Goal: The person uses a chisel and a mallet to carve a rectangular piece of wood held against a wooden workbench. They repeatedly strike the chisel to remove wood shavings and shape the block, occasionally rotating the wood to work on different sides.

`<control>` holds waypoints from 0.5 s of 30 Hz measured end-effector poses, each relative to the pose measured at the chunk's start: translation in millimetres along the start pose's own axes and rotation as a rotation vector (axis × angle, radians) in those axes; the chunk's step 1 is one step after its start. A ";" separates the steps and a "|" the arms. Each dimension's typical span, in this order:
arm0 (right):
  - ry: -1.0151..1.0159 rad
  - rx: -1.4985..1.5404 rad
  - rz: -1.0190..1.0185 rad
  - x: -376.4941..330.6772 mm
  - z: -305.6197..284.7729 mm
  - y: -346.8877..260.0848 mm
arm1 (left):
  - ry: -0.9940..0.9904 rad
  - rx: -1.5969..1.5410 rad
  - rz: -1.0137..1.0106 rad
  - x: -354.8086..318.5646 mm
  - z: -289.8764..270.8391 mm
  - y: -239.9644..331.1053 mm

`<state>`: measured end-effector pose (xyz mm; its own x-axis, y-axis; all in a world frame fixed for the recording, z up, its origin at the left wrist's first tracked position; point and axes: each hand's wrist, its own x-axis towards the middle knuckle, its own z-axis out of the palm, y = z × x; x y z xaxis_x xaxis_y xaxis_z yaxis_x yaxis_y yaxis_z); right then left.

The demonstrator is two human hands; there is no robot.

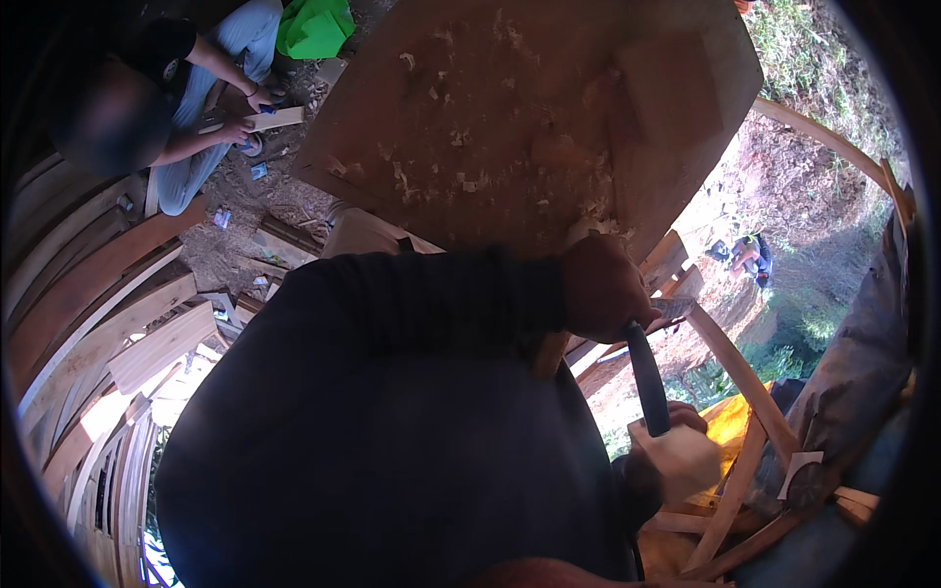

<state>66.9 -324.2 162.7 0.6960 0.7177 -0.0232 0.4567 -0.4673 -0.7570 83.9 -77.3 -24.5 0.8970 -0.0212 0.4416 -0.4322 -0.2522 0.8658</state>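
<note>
At far left, stacked curved planks (108, 323) lie on the ground. Above them a co-worker sits on the dirt, both hands on a short pale board (274, 119); a green bag (314, 27) lies just beyond.

The person's left arm, in a dark sleeve (392, 431), fills the lower middle and hides most of what lies beneath it. At its end the left hand (603, 289) has its grip wrapped tight round the upper end of a chisel (647, 377), whose dark handle slants down to the right. The chisel's cutting end is hidden by the hand, so where it meets the wood cannot be told. The hand sits at the near edge of a big brown wooden slab (520, 118), its face strewn with pale wood chips (470, 181).

Just below and right, the right hand (676, 416) is largely hidden: only a few fingers show behind a pale wooden mallet (681, 461) whose head is touching, or just beside, the chisel's lower end. The hand appears closed round the mallet, though how firmly cannot be made out.

Further right, a thin timber strut (745, 377) runs diagonally; a dark tarpaulin (863, 363) hangs at the edge, and an orange object (730, 421) is partly cut off behind the struts.
</note>
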 end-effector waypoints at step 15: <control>0.214 -0.470 0.306 -21.6 3.8 40.1 | 0.050 -0.018 -0.027 0.8 -8.8 -17.4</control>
<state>68.2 -356.5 130.3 0.9082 0.4178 -0.0257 0.3804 -0.8495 -0.3656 91.3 -64.4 -37.1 0.9028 0.0345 0.4286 -0.4096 -0.2344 0.8816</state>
